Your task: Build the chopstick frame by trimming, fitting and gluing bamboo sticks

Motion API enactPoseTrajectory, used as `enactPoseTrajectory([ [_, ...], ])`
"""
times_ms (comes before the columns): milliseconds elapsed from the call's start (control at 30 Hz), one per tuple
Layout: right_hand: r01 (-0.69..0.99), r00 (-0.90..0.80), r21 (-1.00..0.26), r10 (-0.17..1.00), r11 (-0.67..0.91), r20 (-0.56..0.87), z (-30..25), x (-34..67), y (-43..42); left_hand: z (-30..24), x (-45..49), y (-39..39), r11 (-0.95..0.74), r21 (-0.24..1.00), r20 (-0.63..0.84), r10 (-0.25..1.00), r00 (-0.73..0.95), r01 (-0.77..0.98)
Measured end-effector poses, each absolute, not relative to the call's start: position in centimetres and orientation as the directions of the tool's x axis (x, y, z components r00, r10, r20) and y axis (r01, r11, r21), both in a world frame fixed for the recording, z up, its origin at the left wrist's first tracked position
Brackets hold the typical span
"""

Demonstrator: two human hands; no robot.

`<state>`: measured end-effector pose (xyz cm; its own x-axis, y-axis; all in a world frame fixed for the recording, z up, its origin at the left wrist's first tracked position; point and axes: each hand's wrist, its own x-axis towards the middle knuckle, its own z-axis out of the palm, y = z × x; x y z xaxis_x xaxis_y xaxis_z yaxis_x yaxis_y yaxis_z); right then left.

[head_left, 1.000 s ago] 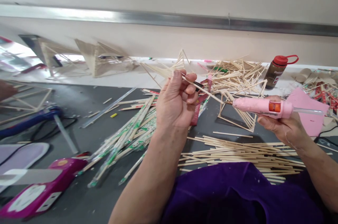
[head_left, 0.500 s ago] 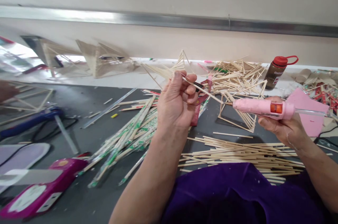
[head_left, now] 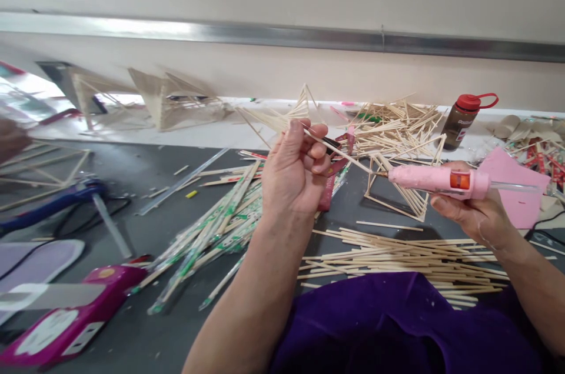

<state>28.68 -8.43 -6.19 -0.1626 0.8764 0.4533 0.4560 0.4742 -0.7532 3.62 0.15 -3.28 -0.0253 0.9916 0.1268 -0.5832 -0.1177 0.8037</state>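
Pinched between the thumb and fingers of my left hand point(head_left: 298, 165) is a thin wooden stick point(head_left: 348, 157), slanting down to the right. My right hand point(head_left: 479, 215) is wrapped round a pink hot glue gun point(head_left: 435, 180), held level with its nozzle pointing left. The nozzle tip meets the stick's right end or sits right beside it. A clear glue stick point(head_left: 516, 187) juts out of the gun's back. Behind the nozzle stands a frame of glued sticks point(head_left: 408, 197) on the dark table. Loose wooden sticks point(head_left: 397, 259) lie between my forearms.
Paper-wrapped chopsticks point(head_left: 207, 227) are heaped left of my forearm. A blue glue gun point(head_left: 57, 203) and a magenta device point(head_left: 75, 315) lie further left, near another person's blurred hand point(head_left: 13, 139). More sticks point(head_left: 397, 130) and a red-capped bottle point(head_left: 463, 121) stand behind.
Both my hands, the stick and the pink glue gun stay almost still. The clear glue stick reaches less far out of the gun's back. At far left the other person's hand has shifted slightly.
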Motion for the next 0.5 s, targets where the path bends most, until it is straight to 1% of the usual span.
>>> enactPoseTrajectory([
  [67,0.448,-0.148,-0.76,0.878,0.47,0.456,-6.2,28.7,-8.4,-3.3,3.7,0.1,-0.117,0.812,0.131,0.991,-0.016,-0.571],
  [167,0.438,-0.181,-0.763,0.878,0.475,0.443,-6.2,28.6,-8.4,-3.2,3.7,0.1,-0.12,0.83,0.13,0.991,-0.02,-0.545],
  [233,0.443,-0.19,-0.759,0.877,0.478,0.441,-6.3,28.7,-8.3,-3.0,3.6,0.0,-0.11,0.814,0.114,0.993,-0.029,-0.57],
  [367,0.45,-0.142,-0.778,0.895,0.438,0.422,-6.5,29.0,-7.9,-2.4,3.5,0.1,-0.053,0.71,0.058,0.998,-0.017,-0.702],
  [433,0.4,-0.107,-0.829,0.918,0.391,0.381,-6.5,29.2,-7.5,-2.0,3.5,0.1,-0.03,0.661,0.031,0.999,-0.013,-0.75],
  [500,0.308,-0.061,-0.897,0.947,0.317,0.314,-6.3,29.4,-7.1,-1.6,3.7,0.0,-0.019,0.627,0.012,1.0,-0.014,-0.779],
])
